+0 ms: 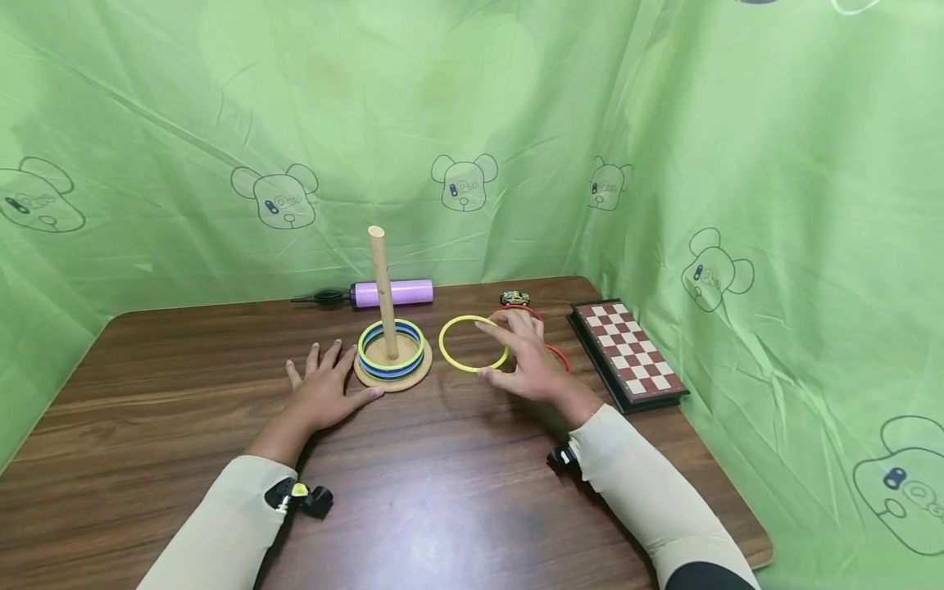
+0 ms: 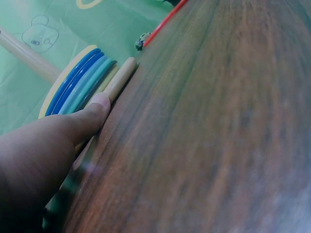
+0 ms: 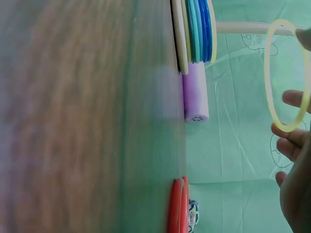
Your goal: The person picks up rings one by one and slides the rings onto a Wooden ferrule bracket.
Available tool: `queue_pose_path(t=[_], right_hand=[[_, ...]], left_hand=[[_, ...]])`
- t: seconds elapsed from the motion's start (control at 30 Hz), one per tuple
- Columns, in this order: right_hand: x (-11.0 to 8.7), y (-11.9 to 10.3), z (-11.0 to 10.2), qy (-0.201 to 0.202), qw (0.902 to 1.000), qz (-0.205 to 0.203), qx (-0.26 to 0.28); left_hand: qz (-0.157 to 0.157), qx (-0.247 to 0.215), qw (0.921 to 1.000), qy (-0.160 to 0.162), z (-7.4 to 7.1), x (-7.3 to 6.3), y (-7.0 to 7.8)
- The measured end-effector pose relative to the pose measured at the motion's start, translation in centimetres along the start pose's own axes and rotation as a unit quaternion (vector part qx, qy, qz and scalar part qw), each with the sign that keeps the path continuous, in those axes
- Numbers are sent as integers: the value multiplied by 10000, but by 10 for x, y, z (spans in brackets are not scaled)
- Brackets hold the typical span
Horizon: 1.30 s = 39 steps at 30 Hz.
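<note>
Green curtain [image 1: 332, 74] behind a brown table [image 1: 184, 360], with a wooden peg [image 1: 385, 295] upright on it

Well right of the peg lies a chessboard [image 1: 630, 348]; just behind the peg, a purple pump [image 1: 409, 293]. At the peg's left the left hand [image 1: 323, 392] is spread and holds nothing, its thumb touching the round base [image 1: 424, 373]. Right of the peg, the right hand [image 1: 527, 356] pinches a yellow ring [image 1: 441, 338] raised off the table, between hand and peg, its face roughly level, crosswise to the peg. It looks thin and round. Stacked rings [image 1: 392, 374] circle the peg's foot. Farther right are red rings [image 1: 560, 357] and a toy car [image 1: 515, 298].
</note>
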State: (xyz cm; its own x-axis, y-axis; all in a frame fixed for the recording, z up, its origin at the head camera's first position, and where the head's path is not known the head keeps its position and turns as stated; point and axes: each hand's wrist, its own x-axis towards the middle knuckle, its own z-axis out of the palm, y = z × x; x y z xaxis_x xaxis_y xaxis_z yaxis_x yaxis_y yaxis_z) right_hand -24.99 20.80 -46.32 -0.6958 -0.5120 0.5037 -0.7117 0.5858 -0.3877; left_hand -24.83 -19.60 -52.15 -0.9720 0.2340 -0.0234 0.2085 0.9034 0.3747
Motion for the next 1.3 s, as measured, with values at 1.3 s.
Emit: queue_pose_path(t=[1.3], right_hand=[[56, -26, 19, 2249, 9728, -531, -140]], left_hand=[[11, 21, 10000, 9, 0, 0, 0]])
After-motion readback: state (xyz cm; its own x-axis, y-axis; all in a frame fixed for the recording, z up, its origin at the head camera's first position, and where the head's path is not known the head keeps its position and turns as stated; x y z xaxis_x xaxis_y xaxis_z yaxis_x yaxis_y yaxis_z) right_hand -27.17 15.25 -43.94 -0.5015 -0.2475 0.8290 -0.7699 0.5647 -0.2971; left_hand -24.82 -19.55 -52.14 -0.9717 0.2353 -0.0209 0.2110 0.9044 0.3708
